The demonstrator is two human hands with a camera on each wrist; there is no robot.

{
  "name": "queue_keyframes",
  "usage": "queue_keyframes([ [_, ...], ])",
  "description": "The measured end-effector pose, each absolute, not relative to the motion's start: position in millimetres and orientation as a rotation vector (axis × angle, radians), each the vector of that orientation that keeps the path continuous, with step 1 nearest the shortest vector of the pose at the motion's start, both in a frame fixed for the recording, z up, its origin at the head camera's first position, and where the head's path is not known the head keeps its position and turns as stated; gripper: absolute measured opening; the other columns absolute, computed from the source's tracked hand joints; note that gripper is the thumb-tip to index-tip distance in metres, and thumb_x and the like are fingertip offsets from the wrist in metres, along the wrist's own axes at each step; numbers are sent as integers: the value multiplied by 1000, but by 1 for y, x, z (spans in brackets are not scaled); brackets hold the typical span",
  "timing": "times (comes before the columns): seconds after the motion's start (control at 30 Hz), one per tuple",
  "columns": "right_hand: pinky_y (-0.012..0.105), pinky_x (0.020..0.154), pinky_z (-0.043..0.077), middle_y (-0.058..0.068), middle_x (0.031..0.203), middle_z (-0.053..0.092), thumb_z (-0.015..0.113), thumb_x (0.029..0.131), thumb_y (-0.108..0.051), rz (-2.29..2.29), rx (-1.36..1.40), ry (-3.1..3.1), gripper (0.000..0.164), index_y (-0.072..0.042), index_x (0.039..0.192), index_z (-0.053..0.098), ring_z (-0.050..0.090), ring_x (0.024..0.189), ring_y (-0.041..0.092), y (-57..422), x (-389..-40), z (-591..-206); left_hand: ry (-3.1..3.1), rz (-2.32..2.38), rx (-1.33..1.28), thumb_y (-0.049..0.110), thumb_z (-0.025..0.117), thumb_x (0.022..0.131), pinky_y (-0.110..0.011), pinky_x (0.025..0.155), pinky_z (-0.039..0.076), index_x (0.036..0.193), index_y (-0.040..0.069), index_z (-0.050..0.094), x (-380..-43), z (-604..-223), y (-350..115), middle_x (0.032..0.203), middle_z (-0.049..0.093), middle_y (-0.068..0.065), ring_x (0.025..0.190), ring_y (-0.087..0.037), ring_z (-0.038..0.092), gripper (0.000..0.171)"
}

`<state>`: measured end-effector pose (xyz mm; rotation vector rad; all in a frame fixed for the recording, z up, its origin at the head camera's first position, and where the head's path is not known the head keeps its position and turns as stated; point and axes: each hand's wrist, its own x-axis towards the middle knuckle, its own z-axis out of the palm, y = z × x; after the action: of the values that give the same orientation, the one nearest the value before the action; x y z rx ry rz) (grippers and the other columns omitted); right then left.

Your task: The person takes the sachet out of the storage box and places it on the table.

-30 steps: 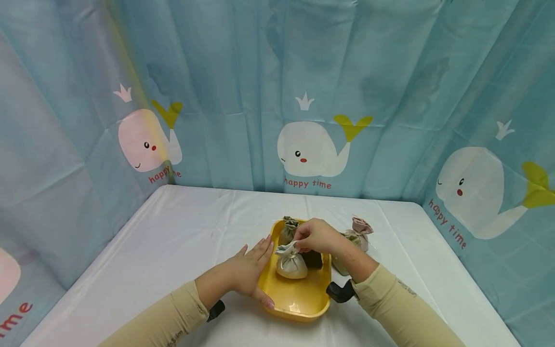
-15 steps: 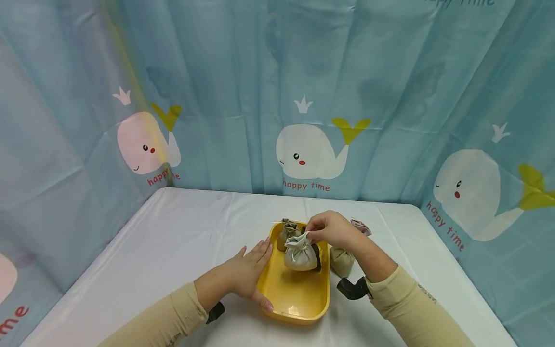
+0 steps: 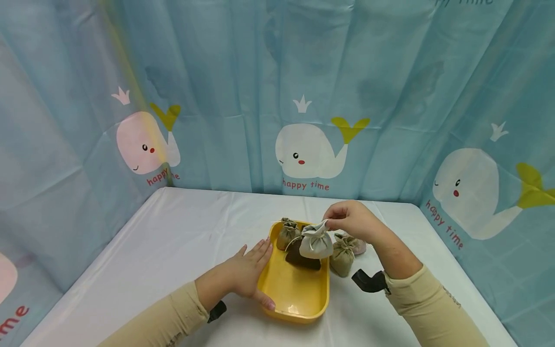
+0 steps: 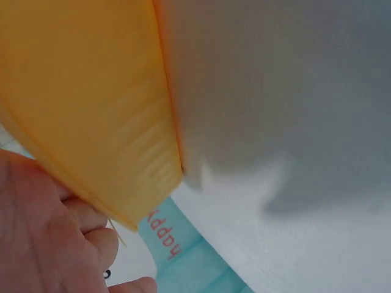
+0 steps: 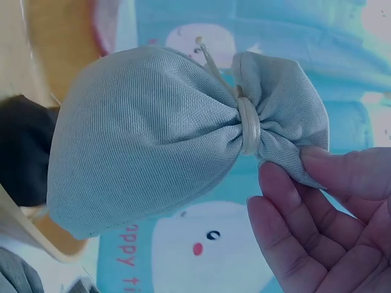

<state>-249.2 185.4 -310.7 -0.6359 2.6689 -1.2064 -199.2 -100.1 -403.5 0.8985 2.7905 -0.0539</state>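
Taking the yellow tray (image 3: 295,299) as a clock face seen from the person's seat, the pale drawstring pouch (image 3: 316,245) hangs near 1 o'clock, its body reaching the right-hand rim in the head view. A second ago it was close to the dial's centre; the right hand (image 3: 359,222) has since carried it up and away towards 2 o'clock. The right thumb and index finger pinch the ruffled cloth above the tie, so the pouch's weight appears to hang from that small grip alone; the other fingers curl loosely below.

The left hand (image 3: 247,272) has stayed put: its fingers are spread and straight along the tray's 9 o'clock side, the thumb at the near-left edge, probably keeping the tray steady.

The shift also leaves more of the dark brown pouch (image 3: 299,258) showing, inside the tray just beneath the pale one; whether those two touch, I cannot tell. An olive-brown pouch (image 3: 286,235) sits at 11 o'clock inside. Outside the tray, on the white-covered worktop (image 3: 208,226), an olive-green pouch (image 3: 342,261) stands towards 3 o'clock, with a pink pouch (image 3: 359,247) beyond it.
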Motion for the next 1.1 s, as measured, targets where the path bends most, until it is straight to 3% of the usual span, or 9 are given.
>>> queue_keyframes([
  [0.13,32,67,51,2,80,67,64,86,-11,-1198,-601,2702,6,-11,83,69,61,77,18,195,-248,-304,2786,-76,915,93,39,47,-54,107,14,147,7,8,-199,-405,-98,153,-3,-12,140,-24,-1,136],
  [0.27,29,50,43,5,80,65,63,86,-12,-1240,-552,2677,6,-8,85,68,51,60,17,204,-247,-299,2791,-108,915,95,34,46,-54,107,14,148,8,6,-200,-407,-98,153,-5,-11,140,-23,-3,137],
  [0.37,28,47,41,8,78,62,62,87,-12,-1301,-530,2629,9,-4,88,67,47,54,17,212,-246,-296,2796,-93,922,95,34,46,-54,107,15,147,7,5,-200,-409,-99,153,-6,-12,140,-24,-2,137],
  [0.67,32,69,49,7,84,67,62,87,-14,-1275,-640,2765,11,-4,89,69,59,77,18,237,-243,-291,2811,-44,930,93,39,50,-54,107,15,147,4,8,-198,-408,-99,153,-5,-14,140,-25,-1,135],
  [1.1,32,77,50,3,90,67,60,89,-17,-1272,-547,2822,20,1,95,66,62,83,10,274,-238,-287,2806,-48,943,92,39,52,-54,106,17,147,4,8,-196,-407,-99,153,-3,-13,140,-25,0,133],
])
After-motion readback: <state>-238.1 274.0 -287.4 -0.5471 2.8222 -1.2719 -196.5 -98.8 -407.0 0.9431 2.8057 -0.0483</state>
